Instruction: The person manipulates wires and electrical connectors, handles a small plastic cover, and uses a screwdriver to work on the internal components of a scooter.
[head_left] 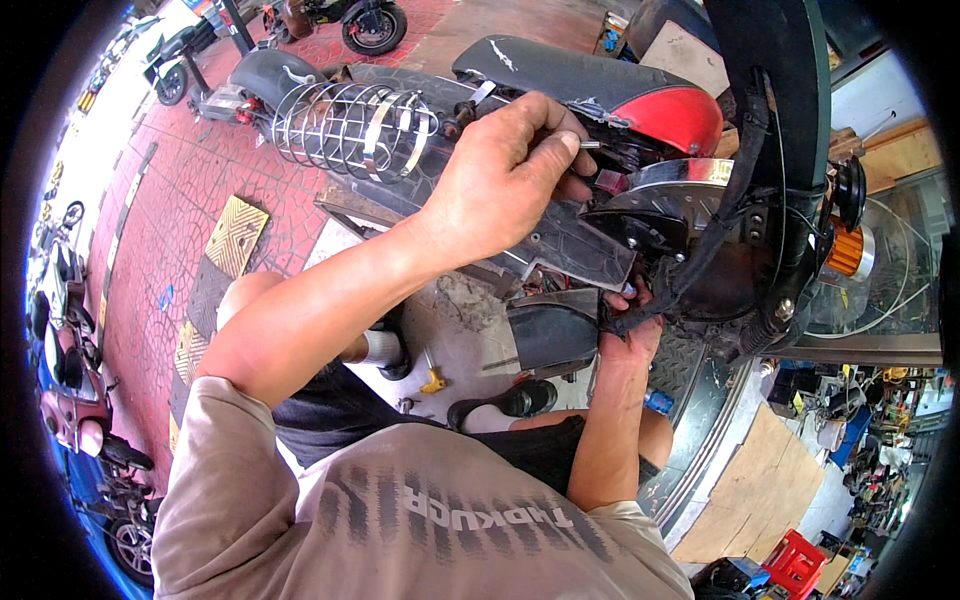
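Observation:
A scooter with a black deck [570,243] lies in front of me. My left hand [510,165] is raised over it, thumb and fingers pinched on a thin silver metal rod [590,145], most of which the fingers hide. Lower down, my right hand [632,325] reaches in beside the deck's end, under a bundle of black cable [690,275]. Its fingers are curled and partly covered, and what they hold cannot be made out. Between the two hands are a round dark housing [640,225] and a small clear reddish part [611,181].
A black seat with a red end [670,115] lies beyond my left hand, and a wire basket [350,130] to its left. A yellow-handled tool [432,382] rests on the floor by my feet. On the right stand a black fork tube [775,100] and an orange cylinder [848,250].

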